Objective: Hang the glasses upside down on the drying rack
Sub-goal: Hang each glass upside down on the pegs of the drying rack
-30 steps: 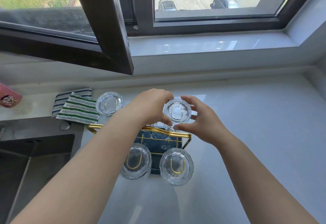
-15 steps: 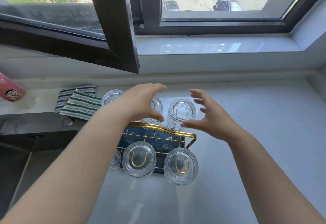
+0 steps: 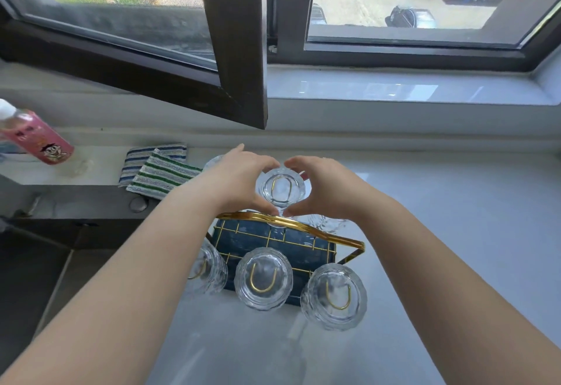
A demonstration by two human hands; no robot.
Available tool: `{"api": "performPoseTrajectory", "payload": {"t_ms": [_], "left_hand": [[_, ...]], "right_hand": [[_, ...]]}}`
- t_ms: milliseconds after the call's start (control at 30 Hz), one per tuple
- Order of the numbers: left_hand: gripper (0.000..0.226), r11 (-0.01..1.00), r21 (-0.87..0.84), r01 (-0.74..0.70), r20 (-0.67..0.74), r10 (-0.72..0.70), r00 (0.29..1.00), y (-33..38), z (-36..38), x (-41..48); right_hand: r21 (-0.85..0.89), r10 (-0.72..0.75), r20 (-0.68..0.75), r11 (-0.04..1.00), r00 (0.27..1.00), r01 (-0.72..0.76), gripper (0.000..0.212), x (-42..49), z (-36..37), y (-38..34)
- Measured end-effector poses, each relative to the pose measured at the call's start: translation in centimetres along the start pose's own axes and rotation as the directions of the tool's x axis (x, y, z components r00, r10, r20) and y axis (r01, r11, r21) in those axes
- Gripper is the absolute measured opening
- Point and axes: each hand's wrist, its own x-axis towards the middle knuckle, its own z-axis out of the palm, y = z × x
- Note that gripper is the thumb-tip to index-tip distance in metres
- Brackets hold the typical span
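Clear ribbed glass, base up, sits between both hands at the far side of the rack: this far middle glass [image 3: 280, 188] is upside down over a gold loop that shows through its base. The left hand [image 3: 239, 182] and the right hand [image 3: 328, 190] curl around it from either side, thumbs nearly meeting below it and fingertips close together above, both clamped on its wall. The drying rack [image 3: 291, 234] is a gold wire frame over a dark blue tray, standing on the pale grey counter [image 3: 455, 233]. Along its near side hang three more inverted glasses: a near left glass [image 3: 209, 271] partly hidden by the left forearm, a near middle glass [image 3: 263, 278] and a near right glass [image 3: 334, 296], each over its own gold loop. Another glass [image 3: 329, 223] shows just under the right wrist, mostly hidden. Left of the rack lie two striped cloths [image 3: 158, 172], overlapping, and farther left a pink bottle [image 3: 39, 138] stands by the sink [image 3: 36, 263]. Behind everything runs the white sill below a dark window frame [image 3: 236, 50].
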Motion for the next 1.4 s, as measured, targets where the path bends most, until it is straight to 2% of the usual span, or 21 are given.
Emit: {"api": "performPoseTrajectory", "payload": {"t_ms": [267,1000,1200,1300,1400], "left_hand": [[0.077,0.999,-0.021,0.030,0.004,-0.030,1.000,0.2,-0.4,-0.4],[0.083,0.999,-0.016,0.040,0.016,-0.039,0.999,0.2,-0.2,-0.3],[0.090,0.997,-0.074,0.039,0.012,-0.039,0.999,-0.3,-0.3,-0.7],[0.097,0.981,-0.181,0.072,-0.049,-0.082,0.995,-2.0,-1.5,-1.7],[0.099,0.963,-0.215,0.160,-0.102,-0.185,0.977,-4.4,-2.6,-3.0]], "right_hand": [[0.059,0.002,-0.017,0.998,1.000,-0.001,0.083,0.1,0.1,-0.1],[0.055,0.008,-0.015,0.998,1.000,-0.007,0.087,0.1,0.1,0.1],[0.052,-0.007,0.021,0.999,1.000,0.005,0.092,0.5,-0.2,0.3],[0.098,-0.037,0.014,0.995,0.999,0.035,0.090,1.0,-0.6,-0.3],[0.105,-0.094,0.005,0.990,0.996,0.093,0.085,2.2,-0.7,-1.8]]}}
